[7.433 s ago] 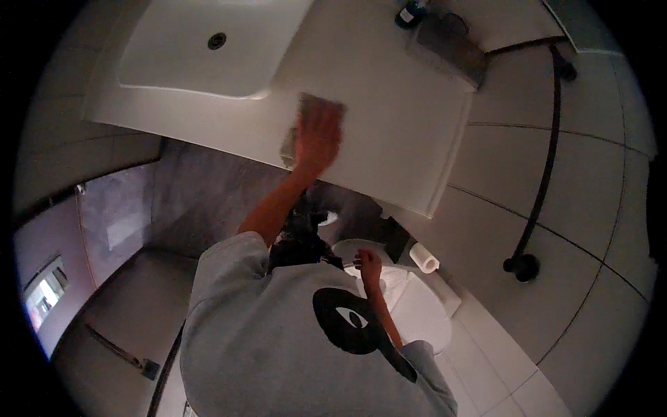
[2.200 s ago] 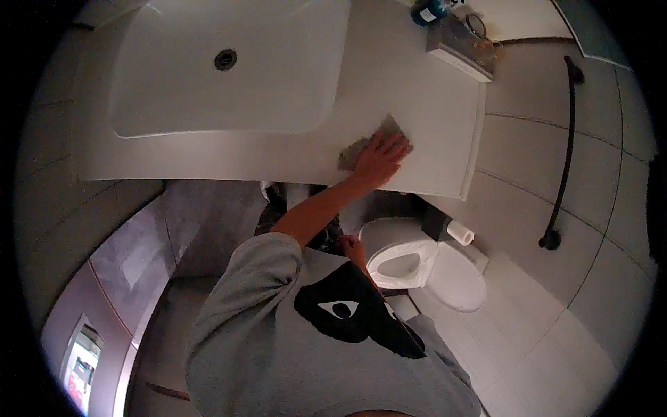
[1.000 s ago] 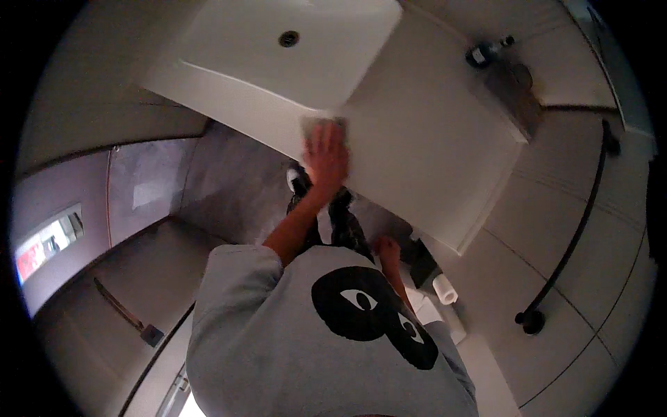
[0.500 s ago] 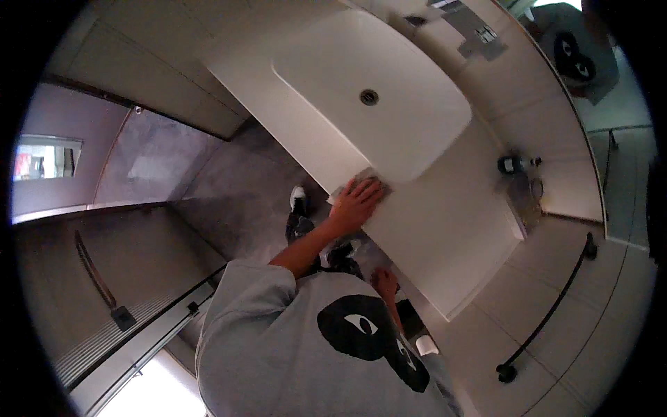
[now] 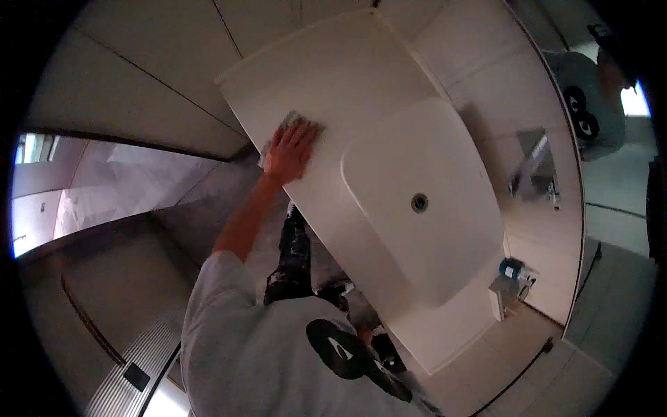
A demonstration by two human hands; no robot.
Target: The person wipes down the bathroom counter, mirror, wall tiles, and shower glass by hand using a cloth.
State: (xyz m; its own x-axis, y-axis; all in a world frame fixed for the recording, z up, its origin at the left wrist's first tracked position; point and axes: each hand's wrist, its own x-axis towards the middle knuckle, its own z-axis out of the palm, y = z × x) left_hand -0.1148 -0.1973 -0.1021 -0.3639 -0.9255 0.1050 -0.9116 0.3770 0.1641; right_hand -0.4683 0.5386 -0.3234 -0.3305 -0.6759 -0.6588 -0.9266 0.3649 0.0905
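Observation:
My left hand (image 5: pixel 290 154) is spread flat on the left end of a white washbasin top (image 5: pixel 278 90), close to its front edge. Beneath the palm and fingers is a thin greyish cloth (image 5: pixel 314 132), pressed against the surface. The sunken bowl (image 5: pixel 389 174) with its round drain (image 5: pixel 420 203) lies to the right of this hand. Low by my body, my right hand (image 5: pixel 366 336) shows only as a small dark patch beside the counter's front; its fingers cannot be made out.
A wall-mounted tap (image 5: pixel 538 174) juts out over the back of the bowl. A bottle with a blue label (image 5: pixel 511 269) and a small box-like holder (image 5: pixel 499 300) stand at the back right corner. A dark rail (image 5: pixel 517 379) runs along the right wall. Tall panels (image 5: pixel 153 83) close off the left end.
My left hand has slid the cloth leftward along the front ledge, from beside the bowl to the left end. My body and view have shifted left too. The right hand still hangs low.

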